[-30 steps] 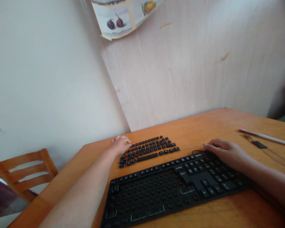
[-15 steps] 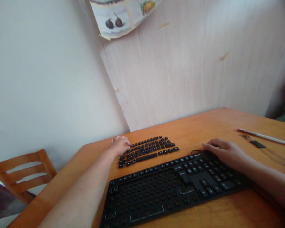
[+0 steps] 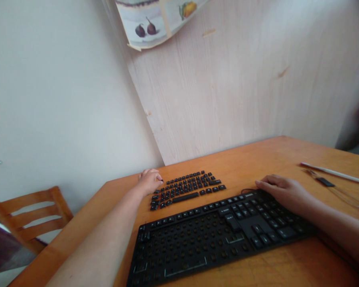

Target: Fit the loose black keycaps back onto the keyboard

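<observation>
My left hand is at the left end of the rows of loose black keycaps. Thumb and fingers are closed in a pinch, with a small dark keycap at their tips. In front lies a black keyboard, tilted across the table. Its letter area shows bare sockets, while the top row, arrow keys and number pad still carry their caps. My right hand is closed over the keyboard's far right edge, fingers partly hidden behind the thumb side.
The wooden table meets a pale panel at the back. To the right lie a white stick-like pencil and a wire tool with a black middle. A cable loops behind the keyboard. A wooden chair stands left.
My left hand has shifted slightly left and up with the keycap between its fingers, widening the space beside the top row. My right hand and the keyboard stay in place.
</observation>
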A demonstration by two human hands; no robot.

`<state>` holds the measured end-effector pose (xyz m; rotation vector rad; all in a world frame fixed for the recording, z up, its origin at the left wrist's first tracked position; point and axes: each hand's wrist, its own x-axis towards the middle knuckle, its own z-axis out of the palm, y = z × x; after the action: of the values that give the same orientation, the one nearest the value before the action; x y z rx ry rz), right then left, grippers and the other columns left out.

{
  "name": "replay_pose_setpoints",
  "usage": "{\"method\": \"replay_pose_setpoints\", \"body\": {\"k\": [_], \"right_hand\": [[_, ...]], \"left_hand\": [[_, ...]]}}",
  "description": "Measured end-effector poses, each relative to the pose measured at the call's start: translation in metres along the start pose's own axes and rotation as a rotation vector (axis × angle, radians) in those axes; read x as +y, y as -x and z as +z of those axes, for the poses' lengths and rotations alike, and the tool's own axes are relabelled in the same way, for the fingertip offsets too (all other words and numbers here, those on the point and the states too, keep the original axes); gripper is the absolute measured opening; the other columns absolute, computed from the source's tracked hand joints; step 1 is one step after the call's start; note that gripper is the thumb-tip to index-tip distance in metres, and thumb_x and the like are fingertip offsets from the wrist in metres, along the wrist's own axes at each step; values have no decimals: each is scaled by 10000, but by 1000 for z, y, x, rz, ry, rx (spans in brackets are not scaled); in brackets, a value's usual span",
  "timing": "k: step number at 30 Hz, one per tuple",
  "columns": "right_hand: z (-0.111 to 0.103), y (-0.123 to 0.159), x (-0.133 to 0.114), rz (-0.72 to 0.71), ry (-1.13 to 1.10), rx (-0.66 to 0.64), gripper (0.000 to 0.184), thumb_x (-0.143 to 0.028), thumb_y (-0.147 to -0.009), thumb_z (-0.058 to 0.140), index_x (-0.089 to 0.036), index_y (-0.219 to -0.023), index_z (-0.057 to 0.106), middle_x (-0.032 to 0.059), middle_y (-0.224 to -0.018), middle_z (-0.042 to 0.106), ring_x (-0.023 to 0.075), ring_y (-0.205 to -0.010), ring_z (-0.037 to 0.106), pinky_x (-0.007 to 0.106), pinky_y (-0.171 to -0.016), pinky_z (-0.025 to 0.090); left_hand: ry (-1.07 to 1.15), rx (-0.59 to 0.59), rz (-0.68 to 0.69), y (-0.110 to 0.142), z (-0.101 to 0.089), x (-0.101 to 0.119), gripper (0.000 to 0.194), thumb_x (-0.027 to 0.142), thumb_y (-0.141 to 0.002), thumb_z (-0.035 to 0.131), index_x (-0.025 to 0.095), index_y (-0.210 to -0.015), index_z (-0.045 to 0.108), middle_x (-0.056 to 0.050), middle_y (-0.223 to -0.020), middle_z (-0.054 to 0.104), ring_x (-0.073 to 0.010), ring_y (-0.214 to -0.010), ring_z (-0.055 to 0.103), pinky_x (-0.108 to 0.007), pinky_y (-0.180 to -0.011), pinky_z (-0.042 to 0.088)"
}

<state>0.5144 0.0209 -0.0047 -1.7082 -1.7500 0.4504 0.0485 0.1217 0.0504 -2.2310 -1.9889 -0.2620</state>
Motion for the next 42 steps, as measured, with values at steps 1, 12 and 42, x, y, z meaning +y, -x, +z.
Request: {"method": "replay_pose_setpoints", "body": {"k": [1, 12, 42], "right_hand": [[0, 0, 1, 0, 2, 0, 403, -566, -850, 481, -222, -702, 629, 18, -729, 643, 208, -742, 603, 322, -695, 417], [-2, -1, 3, 8, 34, -26, 471, -618, -848, 454, -213, -761, 678, 40, -804, 682, 233, -817, 613, 325, -726, 417], [-4, -4, 6, 7, 62, -52, 448, -607, -835, 479, -220, -788, 700, 57, -850, 715, 262, -854, 630, 345, -755, 422]], "left_hand": [[4, 8, 3, 3, -5, 0, 140, 373, -750, 647, 304, -836, 733, 4, -1299, 620, -294, -1271, 446, -486, -1023, 344], [145, 109, 108, 83, -57, 5, 150, 351, -770, 653, 259, -866, 722, -26, -1306, 603, -249, -1253, 480, -439, -1086, 345], [176, 3, 136, 190, -39, 18, 100, 313, -786, 678, 303, -883, 698, 9, -1422, 527, -314, -1409, 290, -627, -1140, 115]]}}
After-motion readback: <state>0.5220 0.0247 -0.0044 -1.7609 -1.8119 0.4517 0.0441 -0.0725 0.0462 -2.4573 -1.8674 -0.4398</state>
